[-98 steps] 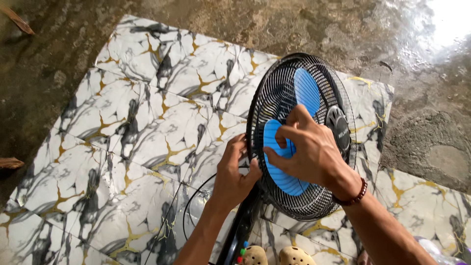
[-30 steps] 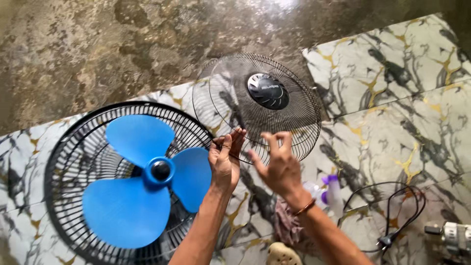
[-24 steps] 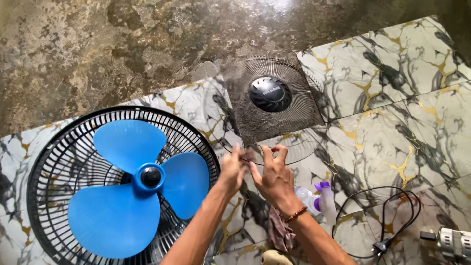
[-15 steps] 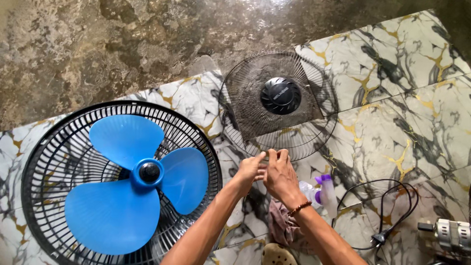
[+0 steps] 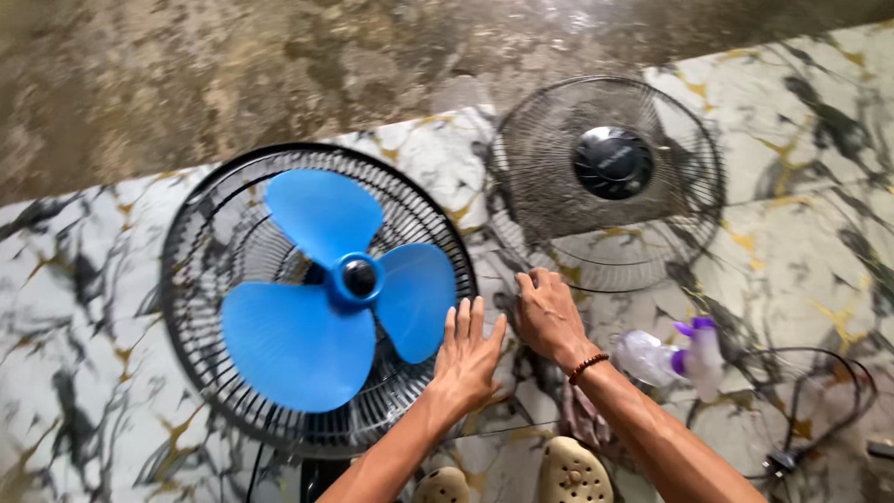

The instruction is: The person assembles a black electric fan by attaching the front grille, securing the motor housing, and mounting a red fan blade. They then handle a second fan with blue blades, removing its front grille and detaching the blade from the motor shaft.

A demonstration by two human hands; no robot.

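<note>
Here the fan lies on its back on the marble-pattern tiles, with its black rear guard open to the camera and the blue blade bare on the hub. The front grille lies flat on the floor to the right of it, apart from the fan, partly on the tiles and partly on the rough concrete.

The left hand is spread flat, fingers straight and together, and it rests on the right rim of the rear guard, just beside the nearest lobe of the blade. It grips nothing. The right hand is between the fan and the grille, fingers curled down near the lower rim of the grille; the picture is blurred there, so I cannot tell if it pinches a wire or only touches the floor.

To do this step well, I judge that the left hand should press on the rim wires and not on the blade, because the thin plastic lobes can bend or crack under weight. The grille is best left flat, away from the knees, so its thin wires do not deform. The hub cap probably needs a firm grip with one hand while the other hand holds the blade from turning.

A spray bottle with a purple head lies on its side near the right forearm, a black cord curls beyond it, and two beige clogs show at the bottom edge.
</note>
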